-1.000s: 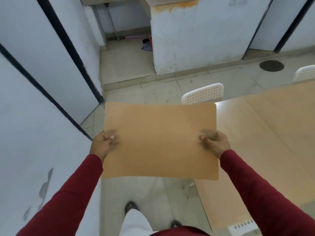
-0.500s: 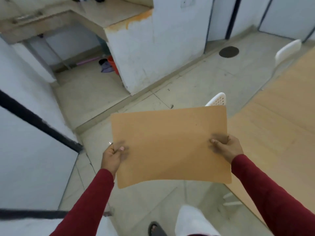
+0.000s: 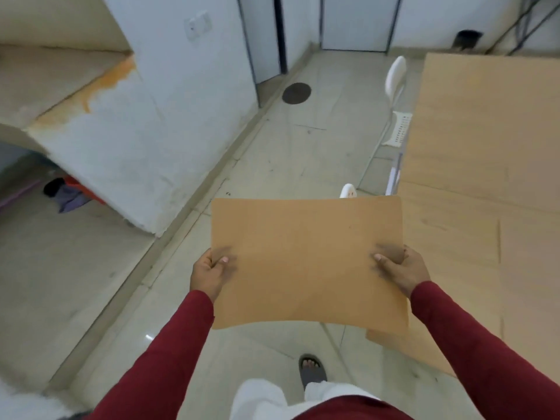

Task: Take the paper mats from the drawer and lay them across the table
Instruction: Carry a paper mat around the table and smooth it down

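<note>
I hold a tan paper mat (image 3: pixel 306 259) flat in front of me, above the floor and the table's left edge. My left hand (image 3: pixel 209 272) pinches its left edge, thumb on top. My right hand (image 3: pixel 401 269) pinches its right edge the same way. The light wooden table (image 3: pixel 485 177) stretches along the right side. The mat's right side overlaps the table's near corner in the view. No drawer shows.
A white plastic chair (image 3: pixel 394 86) stands at the table's far left side, and another chair's top (image 3: pixel 348 190) peeks out behind the mat. A white counter block (image 3: pixel 145 140) stands to the left. A round floor drain cover (image 3: pixel 296 93) lies ahead on the tiled floor.
The view has swung right and I have walked on, so the table now fills more of the right side. Both hands keep the same pinch on the mat.
</note>
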